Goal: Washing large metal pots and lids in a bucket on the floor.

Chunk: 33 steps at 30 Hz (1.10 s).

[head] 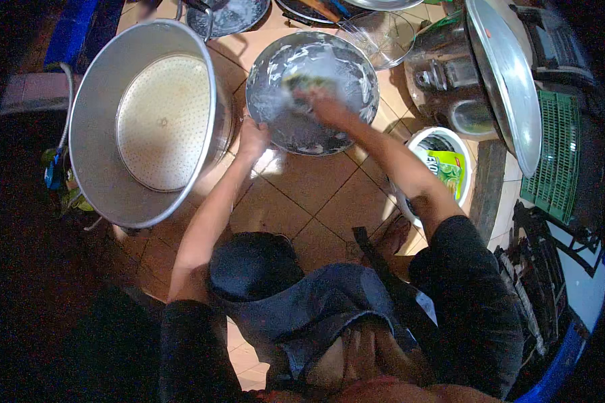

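Note:
A round metal bowl [302,137], streaked with white suds, stands tilted on the tiled floor in front of me. My left hand [254,136] grips its near-left rim, thumb on the edge. Inside the bowl is my right hand [327,105], blurred by motion and closed over a yellowish-green scrubbing sponge [310,82]. The sponge presses against the soapy inner surface; its exact outline is lost in the blur.
At left a large aluminium pot [143,211] with a perforated plate [164,123] leans towards me. A white tub [466,151] holding a green packet [446,169] stands right. Beyond are a wire strainer [390,43], a sudsy pan [227,17], and a metal pot [436,75] with a large lid [506,85].

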Available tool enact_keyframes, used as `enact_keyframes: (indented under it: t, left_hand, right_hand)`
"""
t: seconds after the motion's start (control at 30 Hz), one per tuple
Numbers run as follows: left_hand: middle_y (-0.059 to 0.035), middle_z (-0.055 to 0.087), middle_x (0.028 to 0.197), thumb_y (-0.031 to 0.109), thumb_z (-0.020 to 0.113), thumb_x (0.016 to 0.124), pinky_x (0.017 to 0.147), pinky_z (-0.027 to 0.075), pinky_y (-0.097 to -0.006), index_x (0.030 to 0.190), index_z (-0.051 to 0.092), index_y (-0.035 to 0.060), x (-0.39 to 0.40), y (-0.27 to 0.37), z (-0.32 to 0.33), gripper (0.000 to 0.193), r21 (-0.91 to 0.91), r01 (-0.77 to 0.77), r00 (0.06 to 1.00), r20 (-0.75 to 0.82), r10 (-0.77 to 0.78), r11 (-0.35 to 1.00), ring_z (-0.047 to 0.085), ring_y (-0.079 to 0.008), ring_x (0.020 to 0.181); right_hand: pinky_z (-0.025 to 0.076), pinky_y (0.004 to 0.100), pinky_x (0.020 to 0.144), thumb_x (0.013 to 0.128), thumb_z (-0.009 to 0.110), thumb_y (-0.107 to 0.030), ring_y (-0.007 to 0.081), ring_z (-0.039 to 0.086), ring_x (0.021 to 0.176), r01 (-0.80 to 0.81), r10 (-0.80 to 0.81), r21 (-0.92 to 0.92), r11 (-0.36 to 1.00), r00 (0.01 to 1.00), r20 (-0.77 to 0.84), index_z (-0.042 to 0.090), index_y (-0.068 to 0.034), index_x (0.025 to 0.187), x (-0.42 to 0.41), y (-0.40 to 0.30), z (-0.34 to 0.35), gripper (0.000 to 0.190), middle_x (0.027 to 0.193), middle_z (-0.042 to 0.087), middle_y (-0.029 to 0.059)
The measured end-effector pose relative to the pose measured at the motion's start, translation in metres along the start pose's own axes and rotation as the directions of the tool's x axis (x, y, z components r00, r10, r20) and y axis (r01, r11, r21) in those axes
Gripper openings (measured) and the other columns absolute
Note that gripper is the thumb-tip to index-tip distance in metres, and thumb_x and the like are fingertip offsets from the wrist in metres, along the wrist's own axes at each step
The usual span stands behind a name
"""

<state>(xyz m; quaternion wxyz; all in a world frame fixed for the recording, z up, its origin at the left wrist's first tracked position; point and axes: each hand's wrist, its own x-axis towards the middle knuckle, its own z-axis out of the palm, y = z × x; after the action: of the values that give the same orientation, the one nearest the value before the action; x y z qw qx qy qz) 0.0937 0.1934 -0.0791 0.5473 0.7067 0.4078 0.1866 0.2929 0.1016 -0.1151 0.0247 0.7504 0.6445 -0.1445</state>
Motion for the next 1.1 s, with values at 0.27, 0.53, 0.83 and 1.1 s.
enact_keyframes:
  t: [0.27,0.53,0.83,1.1]
  left_hand:
    - [-0.0232,0.057,0.103,0.000,0.046,0.077,0.085,0.041,-0.0408,0.126,0.031,0.0071,-0.006,0.009,-0.028,0.052,0.233,0.076,0.997,-0.014,-0.074,0.969,0.054,-0.0383,0.100]
    - [-0.0172,0.057,0.102,-0.003,0.045,0.080,0.086,0.040,-0.0347,0.126,0.031,0.0005,0.004,0.002,-0.006,0.049,0.188,0.080,0.992,0.081,-0.097,0.979,0.055,-0.0258,0.096]
    - [-0.0118,0.051,0.116,-0.003,0.043,0.084,0.094,0.036,-0.0354,0.130,0.029,0.0091,-0.024,-0.004,0.003,0.050,0.082,0.154,0.969,0.183,-0.167,0.985,0.049,-0.0238,0.106]
    - [-0.0226,0.054,0.113,0.056,0.031,0.086,0.090,0.037,-0.0412,0.133,0.028,0.0053,-0.031,-0.004,-0.004,0.069,0.297,0.221,0.925,0.239,-0.297,0.929,0.050,-0.0369,0.106]
  right_hand:
    - [0.014,0.0488,0.107,0.087,0.042,-0.016,0.0244,0.015,0.133,0.247,-0.068,-0.384,0.890,0.903,0.424,0.036,-0.025,0.131,-0.046,0.010,-0.098,0.045,0.144,0.018,0.0020]
    - [0.017,0.0476,0.108,0.079,0.051,-0.012,0.0161,0.018,0.133,0.366,-0.516,-0.531,0.764,0.841,-0.163,0.032,-0.030,0.133,0.041,0.054,-0.101,0.059,0.146,0.013,-0.0037]
    - [0.020,0.0506,0.103,0.085,0.045,-0.016,0.0361,0.014,0.132,0.102,-0.144,0.114,0.988,0.865,0.480,0.020,-0.020,0.139,-0.074,-0.014,-0.018,0.059,0.145,0.008,0.0174]
    - [0.023,0.0614,0.095,0.082,0.052,-0.023,0.0400,0.025,0.127,-0.021,0.004,0.128,0.992,0.991,0.135,0.027,-0.021,0.136,-0.068,-0.032,0.003,0.060,0.140,0.023,0.0208]
